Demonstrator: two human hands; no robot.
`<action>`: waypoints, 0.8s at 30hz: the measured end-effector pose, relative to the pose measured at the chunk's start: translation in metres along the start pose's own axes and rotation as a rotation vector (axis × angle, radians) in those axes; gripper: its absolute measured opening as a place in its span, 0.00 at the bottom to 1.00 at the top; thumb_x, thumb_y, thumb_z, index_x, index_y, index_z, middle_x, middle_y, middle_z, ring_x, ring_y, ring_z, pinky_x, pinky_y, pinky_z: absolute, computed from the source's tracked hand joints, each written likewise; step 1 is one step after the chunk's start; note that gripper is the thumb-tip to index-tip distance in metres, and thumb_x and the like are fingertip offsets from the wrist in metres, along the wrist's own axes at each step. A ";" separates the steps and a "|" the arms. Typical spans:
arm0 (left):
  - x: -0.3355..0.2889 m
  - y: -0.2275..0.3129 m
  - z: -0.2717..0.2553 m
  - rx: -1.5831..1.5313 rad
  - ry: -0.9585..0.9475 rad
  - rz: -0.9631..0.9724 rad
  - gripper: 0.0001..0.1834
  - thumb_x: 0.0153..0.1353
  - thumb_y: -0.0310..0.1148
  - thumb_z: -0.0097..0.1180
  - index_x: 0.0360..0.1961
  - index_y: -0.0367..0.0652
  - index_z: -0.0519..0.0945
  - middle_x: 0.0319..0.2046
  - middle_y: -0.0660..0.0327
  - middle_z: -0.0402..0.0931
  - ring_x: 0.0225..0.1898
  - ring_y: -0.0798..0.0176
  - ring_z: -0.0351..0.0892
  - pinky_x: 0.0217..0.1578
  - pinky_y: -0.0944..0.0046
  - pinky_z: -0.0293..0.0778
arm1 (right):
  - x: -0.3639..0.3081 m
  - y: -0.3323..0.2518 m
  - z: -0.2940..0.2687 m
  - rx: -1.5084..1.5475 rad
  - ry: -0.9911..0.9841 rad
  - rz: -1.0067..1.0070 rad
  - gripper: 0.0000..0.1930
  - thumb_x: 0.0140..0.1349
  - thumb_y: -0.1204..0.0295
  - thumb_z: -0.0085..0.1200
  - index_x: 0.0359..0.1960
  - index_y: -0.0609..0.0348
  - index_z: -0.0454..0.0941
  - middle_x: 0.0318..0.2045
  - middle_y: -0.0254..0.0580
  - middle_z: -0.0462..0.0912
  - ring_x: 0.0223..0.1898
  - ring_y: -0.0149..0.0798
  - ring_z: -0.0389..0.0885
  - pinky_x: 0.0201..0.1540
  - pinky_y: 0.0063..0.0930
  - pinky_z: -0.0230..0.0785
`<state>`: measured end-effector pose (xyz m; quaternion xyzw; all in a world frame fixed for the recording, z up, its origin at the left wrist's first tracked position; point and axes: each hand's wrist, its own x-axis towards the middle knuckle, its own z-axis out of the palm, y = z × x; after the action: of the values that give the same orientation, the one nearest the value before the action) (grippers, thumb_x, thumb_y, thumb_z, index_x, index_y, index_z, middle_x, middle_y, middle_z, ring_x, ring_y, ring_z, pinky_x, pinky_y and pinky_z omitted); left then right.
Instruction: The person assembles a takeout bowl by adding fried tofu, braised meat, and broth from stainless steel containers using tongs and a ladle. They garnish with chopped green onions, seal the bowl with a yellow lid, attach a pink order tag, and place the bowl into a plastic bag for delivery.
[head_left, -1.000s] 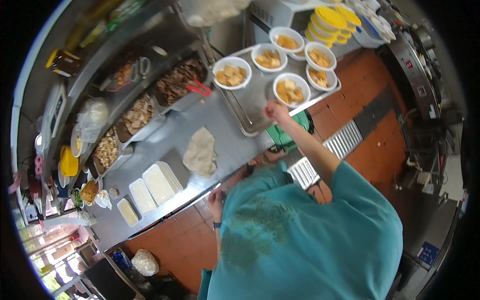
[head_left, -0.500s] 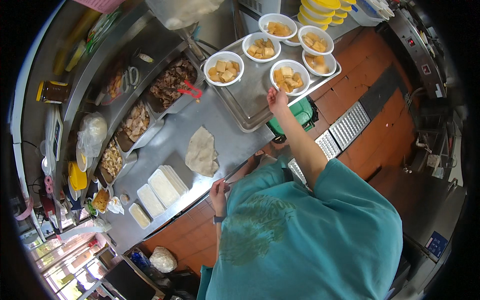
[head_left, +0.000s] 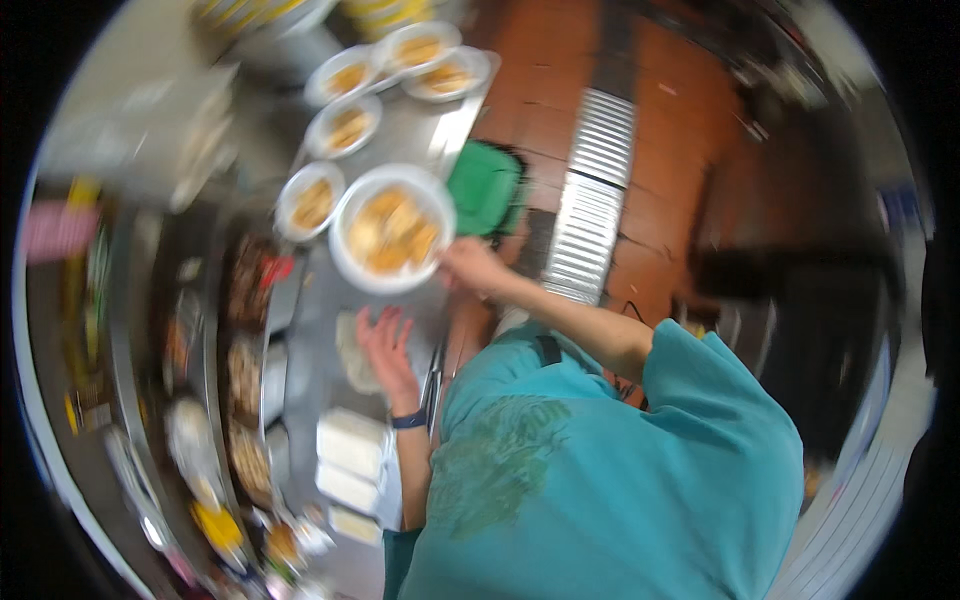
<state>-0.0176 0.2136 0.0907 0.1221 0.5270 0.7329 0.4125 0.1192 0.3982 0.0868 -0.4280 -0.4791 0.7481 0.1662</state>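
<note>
A white bowl point(head_left: 440, 205) holding yellowish chunks of food point(head_left: 390, 235) is raised above the counter, larger in view than the other bowls. My right hand point(head_left: 472, 268) pinches its near right rim. Just below the bowl is my left hand point(head_left: 388, 358), with fingers spread and nothing in it; a dark band circles that wrist. Beneath the left hand a beige cloth point(head_left: 352, 345) lies partly hidden on the metal counter. Beyond the raised bowl, several similar white bowls of chunks, one of them a near bowl point(head_left: 310, 202), stand on a metal tray point(head_left: 400, 135). The picture is blurred by motion.
Several white lidded containers point(head_left: 350, 445) stand near my left forearm. Metal pans of chopped meat point(head_left: 250, 280) line the counter's left side. A green bin point(head_left: 485, 187) stands on the floor beside the tray, with a metal floor grate point(head_left: 590, 200) to its right.
My right hand has taken a bowl off the tray and brought it nearer. My left hand has come up from the counter edge and spread its fingers below it. The view has turned.
</note>
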 end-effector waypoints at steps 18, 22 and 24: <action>-0.236 -0.121 0.090 0.251 -1.224 -1.043 0.40 0.74 0.61 0.33 0.75 0.43 0.51 0.73 0.54 0.54 0.72 0.50 0.59 0.70 0.49 0.58 | -0.576 0.279 0.072 0.370 1.357 0.093 0.20 0.73 0.57 0.48 0.49 0.62 0.82 0.30 0.41 0.86 0.29 0.31 0.86 0.31 0.27 0.79; -0.308 -0.140 0.104 0.379 -1.225 -1.064 0.40 0.74 0.61 0.32 0.75 0.43 0.51 0.74 0.54 0.53 0.72 0.50 0.59 0.70 0.49 0.59 | -0.703 0.350 0.067 0.430 1.809 0.003 0.12 0.70 0.66 0.47 0.41 0.62 0.80 0.27 0.40 0.84 0.27 0.31 0.83 0.28 0.27 0.76; -0.342 -0.137 0.100 0.451 -1.396 -1.060 0.39 0.75 0.61 0.31 0.75 0.42 0.52 0.73 0.53 0.56 0.71 0.50 0.60 0.69 0.50 0.60 | -0.767 0.395 0.063 0.458 2.023 0.067 0.12 0.67 0.67 0.49 0.39 0.62 0.81 0.26 0.41 0.85 0.28 0.31 0.84 0.31 0.29 0.77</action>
<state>0.3243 0.0439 0.0995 0.3583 0.2752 0.0852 0.8880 0.5764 -0.3351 0.1272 -0.8274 0.0502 0.1165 0.5472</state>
